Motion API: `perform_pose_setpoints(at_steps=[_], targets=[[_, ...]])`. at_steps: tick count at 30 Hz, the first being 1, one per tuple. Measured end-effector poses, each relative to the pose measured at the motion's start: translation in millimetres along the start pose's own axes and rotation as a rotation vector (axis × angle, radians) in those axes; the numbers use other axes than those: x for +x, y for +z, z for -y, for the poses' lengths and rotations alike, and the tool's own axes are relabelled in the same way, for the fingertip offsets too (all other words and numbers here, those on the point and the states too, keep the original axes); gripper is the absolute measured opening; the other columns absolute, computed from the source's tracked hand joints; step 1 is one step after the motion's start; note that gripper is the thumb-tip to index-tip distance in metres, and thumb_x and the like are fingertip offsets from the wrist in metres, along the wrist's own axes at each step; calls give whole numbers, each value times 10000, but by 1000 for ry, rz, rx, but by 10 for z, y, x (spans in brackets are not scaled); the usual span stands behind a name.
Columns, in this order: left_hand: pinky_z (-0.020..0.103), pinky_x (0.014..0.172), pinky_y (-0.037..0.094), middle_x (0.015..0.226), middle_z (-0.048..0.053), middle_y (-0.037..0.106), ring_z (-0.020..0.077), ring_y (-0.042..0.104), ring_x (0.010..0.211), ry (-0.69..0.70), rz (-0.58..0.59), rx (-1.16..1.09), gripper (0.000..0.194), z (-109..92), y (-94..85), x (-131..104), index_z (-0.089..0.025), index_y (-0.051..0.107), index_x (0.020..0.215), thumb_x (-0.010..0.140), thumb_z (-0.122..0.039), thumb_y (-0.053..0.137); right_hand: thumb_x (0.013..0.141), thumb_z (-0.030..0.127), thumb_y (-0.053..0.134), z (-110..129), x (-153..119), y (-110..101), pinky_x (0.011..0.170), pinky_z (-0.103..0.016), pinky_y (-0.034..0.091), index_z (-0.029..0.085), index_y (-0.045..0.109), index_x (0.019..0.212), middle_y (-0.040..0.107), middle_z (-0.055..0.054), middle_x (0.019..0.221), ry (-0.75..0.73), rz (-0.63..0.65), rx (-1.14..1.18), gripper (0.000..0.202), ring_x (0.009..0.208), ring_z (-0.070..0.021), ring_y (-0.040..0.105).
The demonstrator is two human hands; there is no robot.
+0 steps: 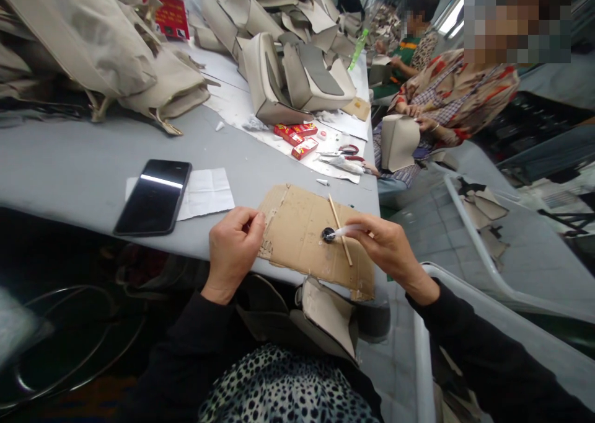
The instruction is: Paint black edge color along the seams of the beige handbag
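My right hand [385, 240] pinches a small whitish tube with a narrow tip [346, 230]. Its tip touches or hangs just over a little round black dish [328, 234], which sits on a piece of brown cardboard [302, 224]. Beside the dish a thin wooden stick [339, 224] lies across the cardboard, passing close to the tube. At the cardboard's left edge is my left hand [236, 244], thumb pressed to curled fingers; whatever they hold, if anything, is hidden. A beige bag piece [325, 314] rests at my lap, below the table edge.
A black phone [155, 196] lies partly over white paper [209, 193] to the left. Small red boxes [304, 148] and pliers [346, 156] are farther back, before piled beige bag pieces [297, 75]. A co-worker [460, 100] sits at right, near white metal rails [478, 243].
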State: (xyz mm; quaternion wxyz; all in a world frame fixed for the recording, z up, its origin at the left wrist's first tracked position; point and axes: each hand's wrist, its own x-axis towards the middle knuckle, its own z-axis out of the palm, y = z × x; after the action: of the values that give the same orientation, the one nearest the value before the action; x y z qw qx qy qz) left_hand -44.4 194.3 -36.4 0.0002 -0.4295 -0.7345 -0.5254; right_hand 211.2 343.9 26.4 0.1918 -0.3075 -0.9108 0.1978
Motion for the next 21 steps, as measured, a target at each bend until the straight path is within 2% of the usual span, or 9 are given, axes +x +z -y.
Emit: perform_pose_setpoints(at_steps=[2, 5, 7, 12, 17, 21], targets=[[281, 664, 425, 737, 11, 671, 159, 609, 680, 2, 6, 5, 182, -2, -5, 0, -178, 680, 754, 912, -225, 602, 889, 340, 709, -55, -11, 29, 749, -314, 466, 233, 764, 1012, 753, -27, 870, 158, -29, 178, 172, 774, -201, 660], [280, 673, 430, 749, 9, 679, 162, 621, 691, -2, 14, 15, 184, 4, -16, 2, -183, 687, 768, 918, -247, 600, 796, 407, 788, -136, 3, 61, 743, -308, 459, 203, 780, 975, 729, -15, 787, 423, -79, 574, 271, 748, -193, 631], [278, 685, 434, 767, 10, 690, 166, 633, 708, 1, 19, 27, 184, 13, -26, 5, -189, 692, 783, 922, -262, 596, 758, 451, 813, -185, 36, 61, 713, -286, 453, 192, 774, 941, 728, -16, 831, 503, -133, 743, 319, 740, -170, 604], [274, 707, 451, 803, 11, 718, 181, 661, 750, 6, 24, 58, 192, 46, -51, 30, -210, 698, 808, 917, -317, 582, 735, 517, 813, -266, 207, -85, 583, -240, 416, 214, 722, 959, 690, 7, 866, 521, -307, 913, 388, 616, -98, 492], [272, 680, 485, 789, 4, 742, 194, 681, 708, -33, 54, 76, 234, 95, -84, 70, -238, 717, 815, 883, -400, 563, 643, 466, 882, -174, 482, -451, 695, -242, 512, 217, 690, 933, 687, 4, 893, 460, -431, 1051, 428, 708, -106, 594], [262, 596, 501, 768, -12, 765, 204, 704, 667, -104, 133, 103, 251, 258, -106, 106, -272, 749, 807, 828, -468, 594, 612, 400, 893, 32, 757, -831, 765, -274, 546, 191, 710, 888, 708, -18, 888, 328, -472, 1117, 391, 768, -136, 646]])
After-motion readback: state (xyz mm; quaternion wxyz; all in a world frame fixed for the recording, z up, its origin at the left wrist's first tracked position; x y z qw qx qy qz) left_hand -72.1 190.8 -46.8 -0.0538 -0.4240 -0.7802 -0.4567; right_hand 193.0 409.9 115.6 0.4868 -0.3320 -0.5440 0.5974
